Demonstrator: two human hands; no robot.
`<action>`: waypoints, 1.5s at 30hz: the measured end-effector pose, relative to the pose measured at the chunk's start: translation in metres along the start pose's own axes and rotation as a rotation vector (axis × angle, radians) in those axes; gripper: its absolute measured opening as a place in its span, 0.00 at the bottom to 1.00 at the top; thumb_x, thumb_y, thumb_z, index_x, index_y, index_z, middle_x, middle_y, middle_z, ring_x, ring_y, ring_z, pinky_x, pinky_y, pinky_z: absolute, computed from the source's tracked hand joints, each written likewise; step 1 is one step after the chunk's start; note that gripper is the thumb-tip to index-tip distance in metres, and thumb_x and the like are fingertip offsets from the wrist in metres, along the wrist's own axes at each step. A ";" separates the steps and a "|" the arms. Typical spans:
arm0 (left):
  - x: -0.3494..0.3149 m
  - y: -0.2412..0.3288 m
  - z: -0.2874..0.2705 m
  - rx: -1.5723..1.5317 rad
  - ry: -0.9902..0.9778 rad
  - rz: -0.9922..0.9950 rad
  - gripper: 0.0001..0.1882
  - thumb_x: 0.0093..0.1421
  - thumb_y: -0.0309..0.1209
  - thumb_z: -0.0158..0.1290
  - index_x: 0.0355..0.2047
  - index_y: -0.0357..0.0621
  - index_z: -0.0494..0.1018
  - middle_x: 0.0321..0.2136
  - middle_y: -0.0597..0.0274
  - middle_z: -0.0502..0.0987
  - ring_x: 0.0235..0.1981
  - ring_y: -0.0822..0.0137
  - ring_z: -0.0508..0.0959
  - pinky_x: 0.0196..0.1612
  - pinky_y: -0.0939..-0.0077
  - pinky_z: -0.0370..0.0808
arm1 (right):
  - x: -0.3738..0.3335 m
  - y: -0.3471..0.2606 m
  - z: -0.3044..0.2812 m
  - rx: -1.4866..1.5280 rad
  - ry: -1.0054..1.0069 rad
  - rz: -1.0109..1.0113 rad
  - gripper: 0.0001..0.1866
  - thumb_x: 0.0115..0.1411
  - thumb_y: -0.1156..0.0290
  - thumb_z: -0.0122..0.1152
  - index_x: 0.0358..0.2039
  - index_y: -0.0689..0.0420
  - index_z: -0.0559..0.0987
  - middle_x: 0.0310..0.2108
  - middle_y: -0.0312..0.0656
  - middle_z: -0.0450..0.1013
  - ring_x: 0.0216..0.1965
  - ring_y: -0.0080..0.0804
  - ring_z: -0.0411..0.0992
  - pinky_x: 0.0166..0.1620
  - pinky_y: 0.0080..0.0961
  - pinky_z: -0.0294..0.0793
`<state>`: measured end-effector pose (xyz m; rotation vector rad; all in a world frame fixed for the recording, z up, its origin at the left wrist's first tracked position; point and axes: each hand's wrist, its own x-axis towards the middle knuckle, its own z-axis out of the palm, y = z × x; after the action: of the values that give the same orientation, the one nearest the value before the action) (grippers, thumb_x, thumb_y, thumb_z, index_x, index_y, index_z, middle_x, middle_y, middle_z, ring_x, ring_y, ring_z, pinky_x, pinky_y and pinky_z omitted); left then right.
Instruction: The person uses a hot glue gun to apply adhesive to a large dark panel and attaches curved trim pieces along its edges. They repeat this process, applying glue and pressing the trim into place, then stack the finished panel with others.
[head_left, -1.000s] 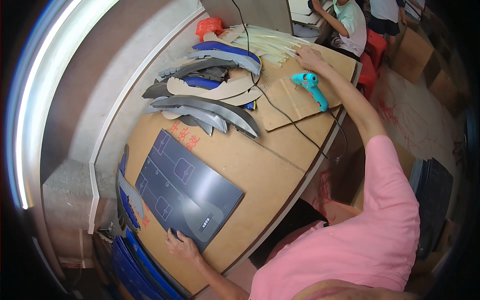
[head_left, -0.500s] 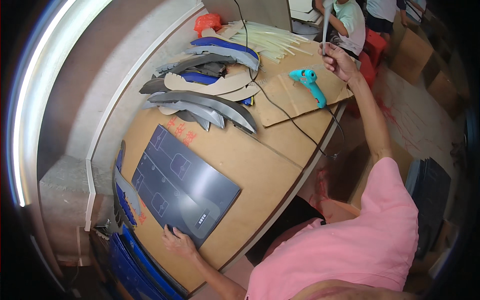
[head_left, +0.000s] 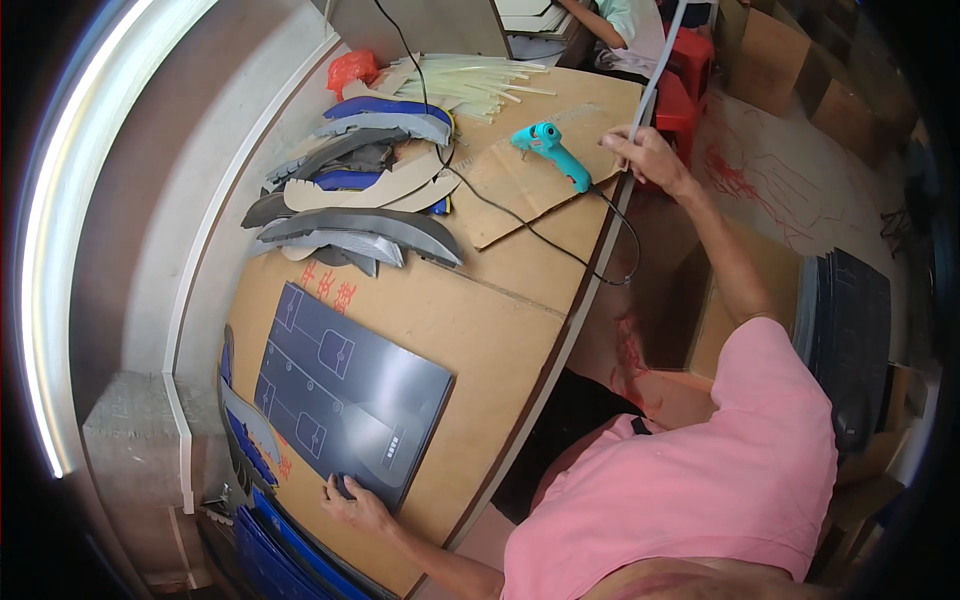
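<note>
My right hand (head_left: 648,158) is raised near the table's right edge, closed around the lower end of a long, thin grey strip (head_left: 655,80). The strip rises past the top of the picture. My left hand (head_left: 358,505) rests at the near edge of a dark grey, flat rectangular panel (head_left: 345,365) printed with pale outlines. Its fingers are spread apart, some of them touching the panel edge. A turquoise glue gun (head_left: 553,153) lies on a cardboard sheet (head_left: 495,215) to the left of my right hand.
Curved grey, blue and tan pieces (head_left: 350,190) are heaped at the far left of the table (head_left: 500,330). Behind them are translucent glue sticks (head_left: 470,80) and a red plastic bag (head_left: 350,70). A black cord (head_left: 520,222) crosses the tabletop. A person (head_left: 615,30) sits beyond red stools (head_left: 685,75).
My right hand has come down and nearer with the strip, which now leans to the right. The view has shifted, and my left hand stays at the panel's near edge.
</note>
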<state>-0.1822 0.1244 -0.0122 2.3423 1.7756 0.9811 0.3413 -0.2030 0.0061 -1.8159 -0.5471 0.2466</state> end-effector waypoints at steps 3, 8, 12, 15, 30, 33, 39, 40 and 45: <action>-0.001 0.016 -0.008 0.001 0.035 0.043 0.13 0.56 0.24 0.52 0.42 0.34 0.75 0.46 0.46 0.70 0.48 0.50 0.70 0.49 0.60 0.68 | -0.001 -0.011 0.015 -0.301 0.039 -0.167 0.27 0.58 0.50 0.57 0.45 0.63 0.77 0.22 0.37 0.72 0.22 0.23 0.68 0.27 0.22 0.66; -0.003 0.050 -0.024 -0.113 0.129 0.130 0.10 0.56 0.23 0.52 0.38 0.35 0.76 0.42 0.49 0.74 0.45 0.51 0.72 0.47 0.62 0.69 | -0.010 -0.048 0.035 -0.489 0.232 -0.279 0.20 0.62 0.56 0.51 0.31 0.62 0.78 0.21 0.52 0.71 0.24 0.48 0.72 0.31 0.37 0.69; -0.007 0.093 -0.055 -0.405 -0.012 0.149 0.09 0.59 0.23 0.50 0.38 0.34 0.76 0.36 0.55 0.76 0.36 0.62 0.76 0.39 0.72 0.72 | -0.046 -0.094 0.062 -0.333 0.214 -0.463 0.12 0.65 0.67 0.47 0.33 0.60 0.76 0.19 0.50 0.69 0.21 0.43 0.71 0.26 0.32 0.68; -0.012 0.125 -0.058 -0.821 -0.294 0.071 0.13 0.62 0.30 0.50 0.43 0.33 0.74 0.37 0.55 0.76 0.29 0.70 0.75 0.32 0.79 0.71 | -0.079 -0.115 0.089 -0.271 0.081 -0.555 0.08 0.64 0.69 0.50 0.35 0.59 0.75 0.20 0.47 0.70 0.21 0.41 0.71 0.26 0.31 0.68; -0.003 0.188 -0.042 -1.496 -0.593 0.049 0.14 0.59 0.29 0.54 0.42 0.32 0.71 0.32 0.57 0.72 0.22 0.73 0.72 0.22 0.82 0.68 | -0.152 -0.105 0.156 -0.244 -0.713 -0.650 0.09 0.57 0.67 0.59 0.30 0.60 0.77 0.26 0.48 0.73 0.29 0.46 0.72 0.33 0.35 0.71; -0.010 0.183 -0.051 -1.417 -0.654 0.155 0.08 0.57 0.25 0.54 0.34 0.32 0.71 0.29 0.58 0.71 0.22 0.70 0.72 0.24 0.77 0.71 | -0.144 -0.111 0.168 -0.089 -0.882 -0.729 0.11 0.59 0.63 0.56 0.33 0.59 0.77 0.26 0.47 0.73 0.32 0.46 0.72 0.36 0.37 0.70; -0.042 0.194 -0.028 -1.192 -0.496 0.378 0.05 0.50 0.17 0.59 0.28 0.36 0.74 0.23 0.60 0.71 0.24 0.71 0.71 0.25 0.79 0.68 | -0.160 -0.129 0.181 0.272 -0.842 -0.328 0.19 0.66 0.57 0.45 0.31 0.61 0.75 0.18 0.43 0.71 0.22 0.37 0.71 0.29 0.30 0.70; -0.046 0.195 -0.023 -1.213 -0.439 0.337 0.06 0.50 0.16 0.58 0.28 0.36 0.74 0.23 0.60 0.72 0.24 0.70 0.71 0.25 0.78 0.69 | -0.161 -0.129 0.184 0.260 -0.829 -0.282 0.20 0.67 0.57 0.45 0.31 0.61 0.76 0.18 0.43 0.71 0.21 0.37 0.71 0.29 0.30 0.70; -0.054 0.206 -0.018 -0.902 -0.119 0.626 0.07 0.49 0.12 0.56 0.27 0.34 0.73 0.23 0.60 0.71 0.24 0.71 0.72 0.23 0.79 0.70 | -0.165 -0.119 0.192 0.216 -0.567 -0.431 0.20 0.66 0.57 0.46 0.28 0.60 0.77 0.20 0.46 0.73 0.23 0.42 0.73 0.29 0.31 0.70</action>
<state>-0.0230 0.0001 0.0587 2.2053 0.3383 1.2826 0.0861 -0.0943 0.0407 -1.3660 -1.2405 0.5061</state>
